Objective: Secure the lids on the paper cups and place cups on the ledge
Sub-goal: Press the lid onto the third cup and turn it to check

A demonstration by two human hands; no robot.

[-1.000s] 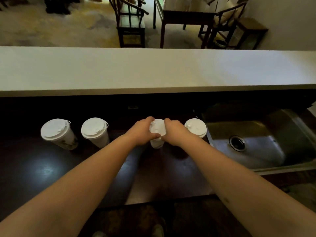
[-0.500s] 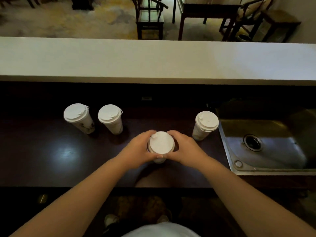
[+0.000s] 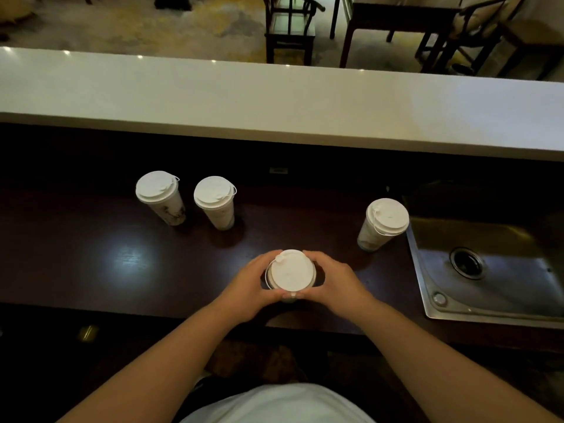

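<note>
Our left hand [image 3: 248, 286] and right hand [image 3: 334, 283] curl around one white lidded paper cup [image 3: 290, 274], fingers and thumbs wrapping its rim from either side. The cup stands on the dark glossy wooden counter [image 3: 91, 257], near its front edge. Three more lidded white paper cups stand farther back: two [image 3: 158, 195] [image 3: 216, 199] close together at left, one [image 3: 385, 222] just beside the steel sink [image 3: 488, 270]. The long pale ledge [image 3: 274, 102] runs behind them.
</note>
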